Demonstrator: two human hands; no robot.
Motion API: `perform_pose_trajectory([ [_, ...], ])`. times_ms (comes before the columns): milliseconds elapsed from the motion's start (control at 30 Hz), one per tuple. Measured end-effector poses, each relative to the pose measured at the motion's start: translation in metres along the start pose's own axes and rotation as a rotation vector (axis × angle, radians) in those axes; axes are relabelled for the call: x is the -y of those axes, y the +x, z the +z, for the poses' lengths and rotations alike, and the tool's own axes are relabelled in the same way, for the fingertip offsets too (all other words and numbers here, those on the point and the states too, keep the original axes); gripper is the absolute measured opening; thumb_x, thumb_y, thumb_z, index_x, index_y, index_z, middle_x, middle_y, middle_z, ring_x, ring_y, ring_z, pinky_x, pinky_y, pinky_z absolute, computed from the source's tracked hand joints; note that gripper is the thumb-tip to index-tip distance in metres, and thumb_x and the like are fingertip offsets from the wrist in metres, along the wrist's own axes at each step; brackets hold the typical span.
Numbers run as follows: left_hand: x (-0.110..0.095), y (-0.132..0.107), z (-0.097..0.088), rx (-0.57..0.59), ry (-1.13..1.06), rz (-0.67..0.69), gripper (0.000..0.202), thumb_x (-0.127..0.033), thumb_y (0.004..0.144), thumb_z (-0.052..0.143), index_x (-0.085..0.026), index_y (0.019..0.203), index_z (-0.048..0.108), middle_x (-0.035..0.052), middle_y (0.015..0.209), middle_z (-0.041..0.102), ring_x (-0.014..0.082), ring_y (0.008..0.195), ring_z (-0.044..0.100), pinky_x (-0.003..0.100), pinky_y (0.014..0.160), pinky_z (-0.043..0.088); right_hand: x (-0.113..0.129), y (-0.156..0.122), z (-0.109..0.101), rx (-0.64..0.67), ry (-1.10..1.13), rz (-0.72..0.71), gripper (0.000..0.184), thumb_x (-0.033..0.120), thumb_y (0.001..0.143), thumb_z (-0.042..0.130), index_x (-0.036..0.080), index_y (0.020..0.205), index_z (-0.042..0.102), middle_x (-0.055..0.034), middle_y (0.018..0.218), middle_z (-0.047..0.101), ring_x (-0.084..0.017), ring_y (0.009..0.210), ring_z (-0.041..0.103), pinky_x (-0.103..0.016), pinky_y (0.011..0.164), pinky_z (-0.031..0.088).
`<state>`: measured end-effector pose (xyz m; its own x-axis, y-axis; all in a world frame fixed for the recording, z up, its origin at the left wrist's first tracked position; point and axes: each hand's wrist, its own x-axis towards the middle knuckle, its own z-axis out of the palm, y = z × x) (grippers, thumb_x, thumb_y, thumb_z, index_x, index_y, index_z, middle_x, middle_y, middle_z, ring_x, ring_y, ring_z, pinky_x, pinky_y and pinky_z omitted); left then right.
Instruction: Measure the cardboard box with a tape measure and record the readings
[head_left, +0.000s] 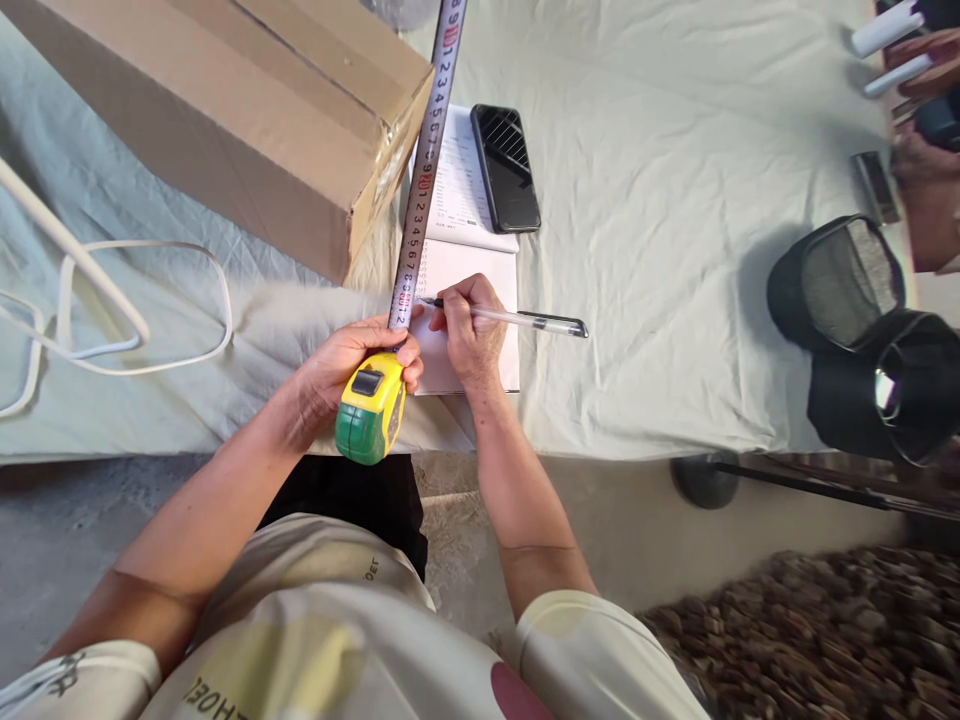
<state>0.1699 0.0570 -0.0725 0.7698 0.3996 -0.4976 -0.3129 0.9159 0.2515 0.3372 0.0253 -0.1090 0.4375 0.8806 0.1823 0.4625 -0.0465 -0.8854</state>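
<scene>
My left hand (352,360) grips a tape measure (369,415) with a yellow and green case at the table's front edge. Its blade (421,190) is pulled out and runs away from me, over the left side of an open notebook (472,365) and past a cardboard box. In my right hand (476,325) is a pen (544,321) with a clear barrel. The pen's tip points left at the lower page, close to the blade, beside a column of small handwriting. Whether the tip touches the paper I cannot tell.
A cardboard box (247,130) stands at the back left. A black phone (506,168) lies on the notebook's upper page. White cable (154,370) loops at the left. Black caps (836,285) sit at the right, near another person's hand (926,180). Pale cloth covers the table.
</scene>
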Motion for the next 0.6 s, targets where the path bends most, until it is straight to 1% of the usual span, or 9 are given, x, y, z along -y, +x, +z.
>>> perform_pose_trajectory([
  [200,-0.0002,-0.0004,-0.0007,0.016,0.004,0.002,0.022,-0.008,0.089,0.055,-0.012,0.102,0.073,0.0025,0.059,0.058,0.0174,0.054,0.059,0.028,0.057,0.056,0.0015,0.0003,0.0004,-0.034,0.016,0.01,0.016,0.026,0.089,0.046,0.026,0.072,0.047,0.0067,0.053,0.054,-0.014,0.05,0.053,-0.03,0.058,0.046],
  [400,0.0003,-0.0001,-0.0021,0.029,0.003,0.002,0.021,-0.008,0.089,0.056,-0.012,0.102,0.073,0.0024,0.059,0.058,0.0175,0.054,0.059,0.028,0.057,0.056,0.0005,-0.0001,0.0004,-0.022,0.015,-0.005,0.017,0.026,0.089,0.045,0.026,0.072,0.046,0.0073,0.052,0.054,-0.013,0.049,0.052,-0.029,0.057,0.044],
  [600,0.0,-0.0006,-0.001,0.01,0.007,0.001,0.022,-0.008,0.089,0.056,-0.012,0.101,0.073,0.0027,0.059,0.058,0.0179,0.054,0.059,0.028,0.057,0.056,0.0007,0.0001,0.0001,-0.02,0.007,-0.003,0.017,0.026,0.089,0.046,0.026,0.072,0.046,0.0068,0.052,0.054,-0.014,0.05,0.052,-0.03,0.058,0.045],
])
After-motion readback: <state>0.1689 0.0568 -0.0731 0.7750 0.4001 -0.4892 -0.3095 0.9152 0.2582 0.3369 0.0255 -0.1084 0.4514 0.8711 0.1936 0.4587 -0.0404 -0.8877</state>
